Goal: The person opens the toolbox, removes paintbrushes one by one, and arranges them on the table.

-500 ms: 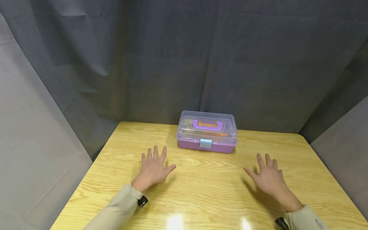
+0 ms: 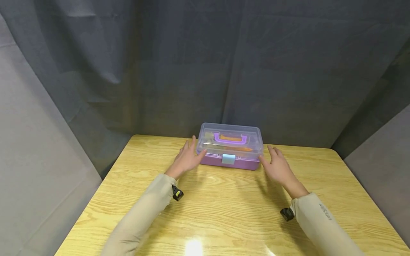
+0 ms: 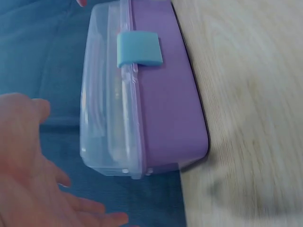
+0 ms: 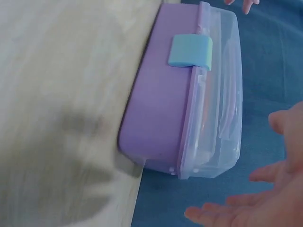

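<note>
A purple storage box (image 2: 213,159) with a clear lid (image 2: 230,128) stands on the table, its light blue latch (image 2: 228,159) fastened at the front. A purple handle (image 2: 230,140) lies on the lid, and orange items show through the plastic. My left hand (image 2: 186,159), fingers spread, is at the box's left end, with the thumb overlapping the corner in the head view. At the right end is my right hand (image 2: 278,168), fingers extended and the thumb close to the front corner. In both wrist views a gap shows between each hand and the box (image 3: 170,109).
The wooden table (image 2: 217,206) reaches back to a dark grey curtain (image 2: 192,71). Pale grey panels (image 2: 38,142) stand at the left and right sides. Each wrist carries a small black camera (image 2: 177,193) beside a beige sleeve (image 2: 141,209).
Both hands have moved forward and inward, from over the table in front to the two ends of the box. The box stands where it was, with its lid down.
</note>
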